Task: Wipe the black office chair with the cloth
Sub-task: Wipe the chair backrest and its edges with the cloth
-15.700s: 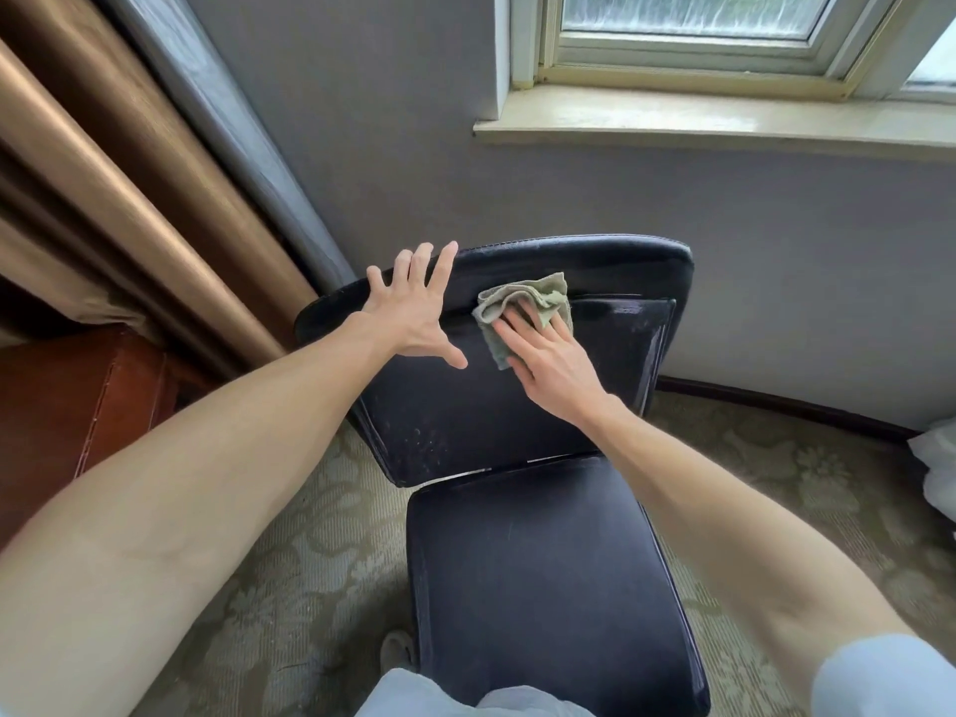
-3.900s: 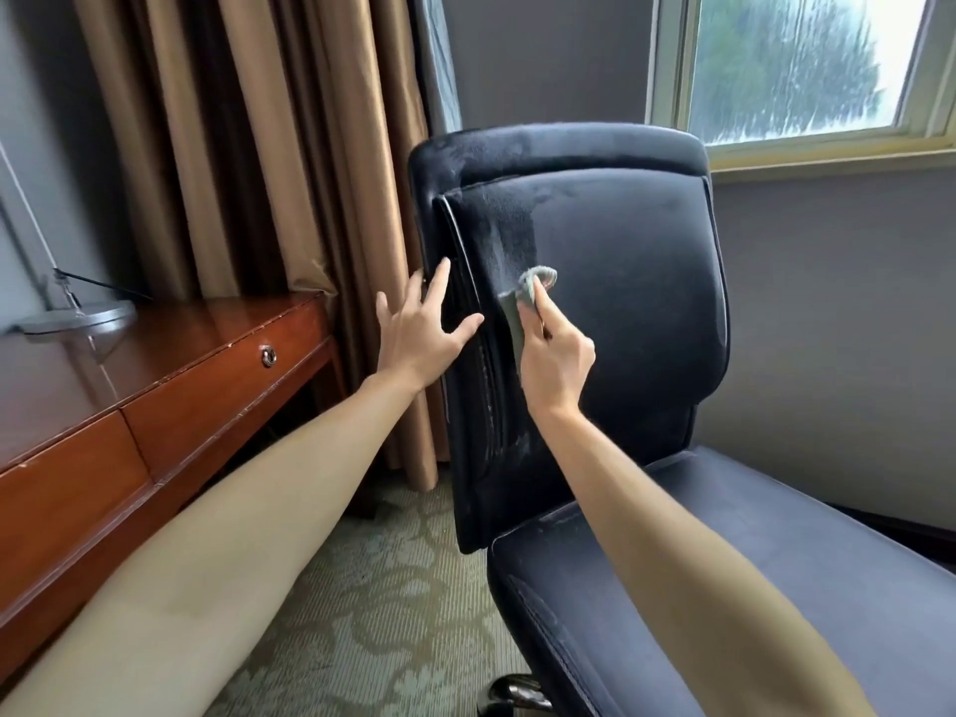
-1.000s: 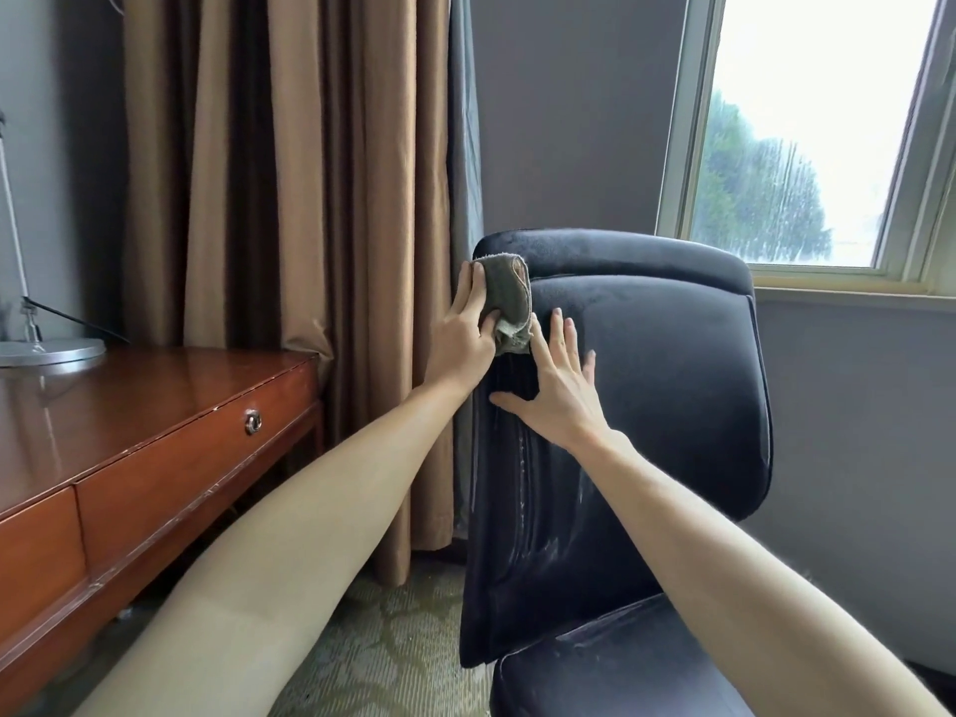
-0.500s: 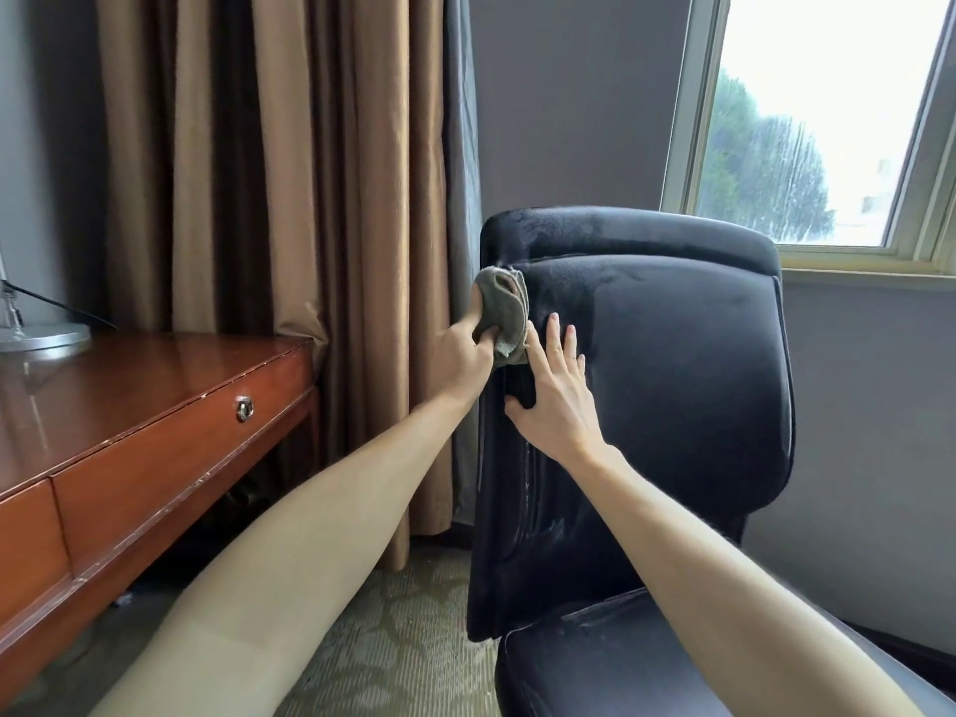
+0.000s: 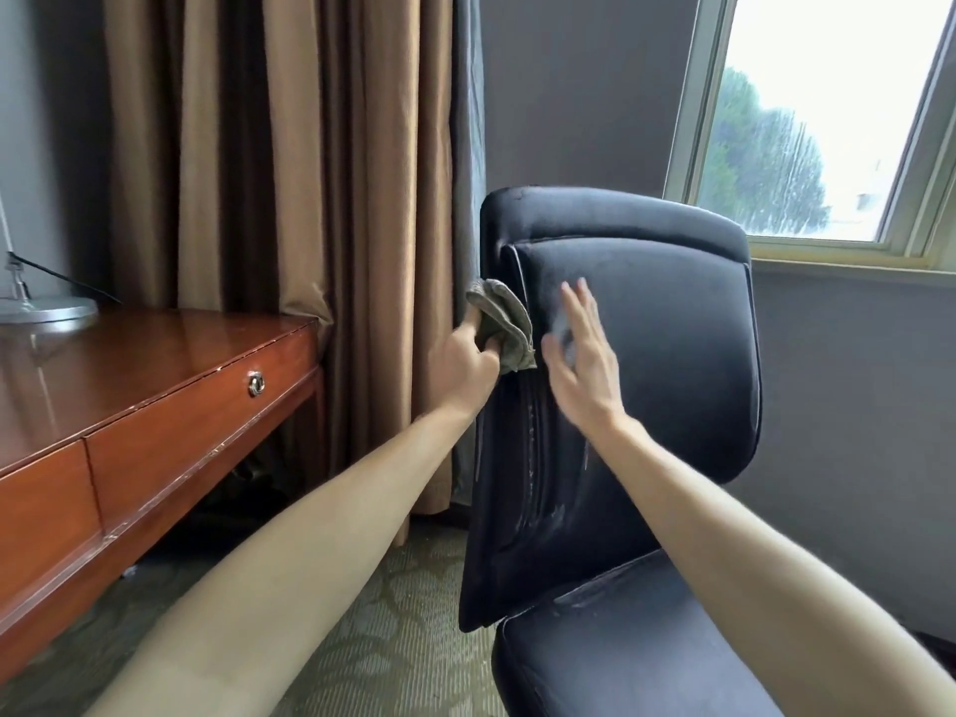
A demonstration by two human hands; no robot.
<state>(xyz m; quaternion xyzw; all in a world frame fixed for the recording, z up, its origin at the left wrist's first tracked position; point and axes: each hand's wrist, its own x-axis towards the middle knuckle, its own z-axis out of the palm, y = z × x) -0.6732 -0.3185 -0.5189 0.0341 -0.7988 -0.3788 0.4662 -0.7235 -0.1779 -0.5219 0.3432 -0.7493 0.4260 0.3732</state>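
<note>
1. The left hand is gripping the cloth. Its fingers are curling round a bunched wad, so a thick pad rather than a loose flap is meeting the surface.
2. The cloth is sitting against the left side edge of the black office chair, in the upper part of the backrest, and is wrapping over the piped seam. That narrow edge is probably the strip being wiped now.
3. The right hand is spreading open over the front of the backrest, just beside the cloth, its fingers straight and holding nothing. It is blurred, so I cannot tell whether the palm is touching the upholstery.
4. Judging by its place, the right hand is serving as a brace. An office chair is liable to turn under a sideways push, and a flat palm opposite the cloth would be stopping that.
5. The chair is standing side-on, close to the curtain and near the bench, which is giving the left arm room to reach the outer edge.
6. Pale streaks are showing lower down the side seam and along the front of the seat. The job is looking only partly done, with the lower edge and the seat likely needing the cloth next.
</note>
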